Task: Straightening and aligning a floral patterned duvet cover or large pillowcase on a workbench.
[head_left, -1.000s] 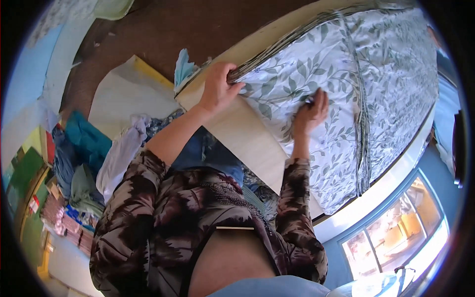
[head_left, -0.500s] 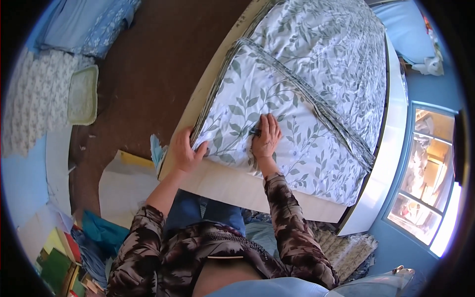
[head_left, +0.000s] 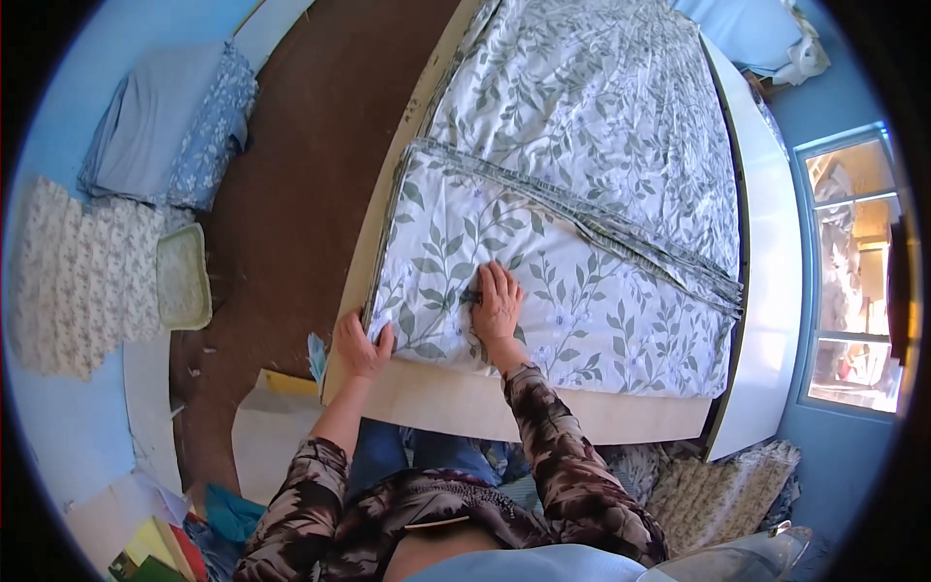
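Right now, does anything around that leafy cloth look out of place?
Slightly: the layered edges crossing the leafy cloth slant and spread unevenly toward the right rather than lying flush. Also, a light-blue scrap pokes out beside the near left corner of the table.

Pale wood-topped table (head_left: 456, 395), bare strips along near and left edges. On it: white fabric layers (head_left: 582, 145) with green leaf print, crinkled toward far end, flatter by near edge. Bunched folded edge (head_left: 524, 184) slants from left side toward right edge.
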A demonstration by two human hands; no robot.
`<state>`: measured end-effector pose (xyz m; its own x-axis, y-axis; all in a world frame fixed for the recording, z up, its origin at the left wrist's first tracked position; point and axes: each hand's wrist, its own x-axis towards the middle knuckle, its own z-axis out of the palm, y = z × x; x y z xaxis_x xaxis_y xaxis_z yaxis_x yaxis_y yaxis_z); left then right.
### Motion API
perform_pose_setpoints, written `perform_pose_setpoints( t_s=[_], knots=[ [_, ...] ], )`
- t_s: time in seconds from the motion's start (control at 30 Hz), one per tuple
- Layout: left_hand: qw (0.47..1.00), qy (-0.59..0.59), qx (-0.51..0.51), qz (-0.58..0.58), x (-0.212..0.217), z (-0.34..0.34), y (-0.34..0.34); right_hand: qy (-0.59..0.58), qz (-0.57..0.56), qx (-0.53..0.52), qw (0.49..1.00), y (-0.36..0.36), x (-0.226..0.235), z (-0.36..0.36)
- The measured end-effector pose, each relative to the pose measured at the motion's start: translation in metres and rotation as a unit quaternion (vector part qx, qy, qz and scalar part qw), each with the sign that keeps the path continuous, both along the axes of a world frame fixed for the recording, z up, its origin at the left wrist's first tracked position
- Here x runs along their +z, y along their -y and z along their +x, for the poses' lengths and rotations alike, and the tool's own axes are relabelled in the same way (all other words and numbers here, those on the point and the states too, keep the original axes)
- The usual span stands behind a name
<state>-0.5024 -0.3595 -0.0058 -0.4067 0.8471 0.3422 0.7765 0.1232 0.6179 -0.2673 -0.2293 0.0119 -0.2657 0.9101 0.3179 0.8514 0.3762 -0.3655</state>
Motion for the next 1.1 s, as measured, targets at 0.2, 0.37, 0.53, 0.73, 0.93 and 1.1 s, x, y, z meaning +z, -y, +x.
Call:
perform_pose_setpoints(
  t_s=[0.2,0.37,0.53,0.73,0.93,1.1],
  knots=[
    [1.000,0.001,0.000,-0.031,0.001,-0.005,0.001,-0.005,-0.012,-0.008,1.000,0.005,0.009,-0.004],
    [1.000,0.011,-0.015,-0.004,0.002,-0.010,0.011,-0.008,-0.014,-0.027,1.000,0.015,-0.002,-0.010],
    [0.992,0.089,-0.073,-0.046,0.014,-0.020,0.019,-0.023,0.010,-0.157,0.987,0.041,-0.007,-0.058],
    [0.925,0.261,-0.263,-0.079,-0.007,-0.073,0.013,0.006,0.019,-0.351,0.936,0.093,-0.002,-0.172],
    [0.688,0.559,-0.278,-0.369,0.031,-0.107,-0.053,0.030,0.050,-0.385,0.921,0.084,-0.013,-0.178],
    [0.586,0.662,-0.238,-0.402,0.022,-0.113,-0.073,0.032,0.017,-0.402,0.915,0.085,-0.004,-0.187]
  ],
)
